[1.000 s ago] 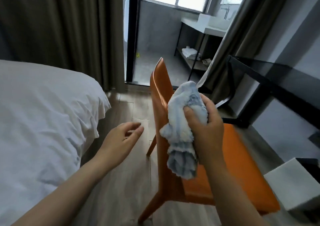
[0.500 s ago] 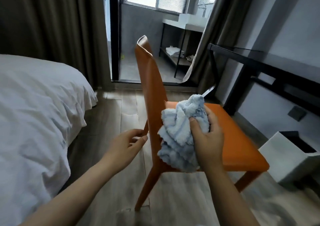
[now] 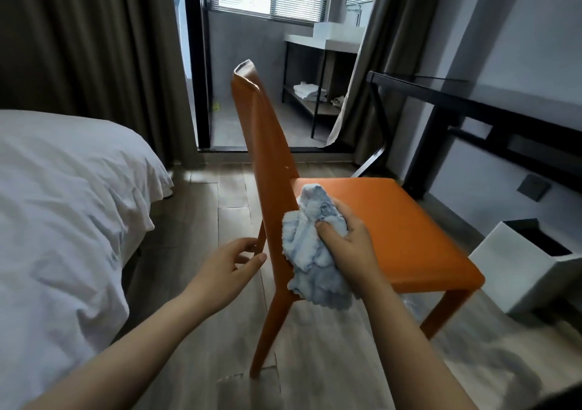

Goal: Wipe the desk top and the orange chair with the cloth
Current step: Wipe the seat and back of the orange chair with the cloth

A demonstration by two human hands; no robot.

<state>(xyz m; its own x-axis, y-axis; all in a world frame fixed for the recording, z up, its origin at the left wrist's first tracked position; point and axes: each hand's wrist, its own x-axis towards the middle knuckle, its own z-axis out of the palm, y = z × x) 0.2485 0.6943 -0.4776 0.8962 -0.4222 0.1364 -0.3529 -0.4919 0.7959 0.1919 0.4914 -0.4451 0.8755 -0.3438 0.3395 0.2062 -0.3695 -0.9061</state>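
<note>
Crumpled pale-blue fluffy cloth (image 3: 310, 261) bunched in my right hand (image 3: 349, 249), fingers clenched round it, pressed where seat meets backrest of orange padded chair (image 3: 396, 227). One second ago it sat higher up backrest. My left hand (image 3: 226, 271) just beside backrest's back edge, fingers loosely curled, released. Black glass-topped counter (image 3: 472, 102) beyond chair.

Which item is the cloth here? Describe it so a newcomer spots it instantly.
Find the orange chair in mid-room. Where its seat meets the backrest, the right hand grips the cloth: crumpled, pale blue and fluffy, unlike the plain white bedding to the left.
</note>
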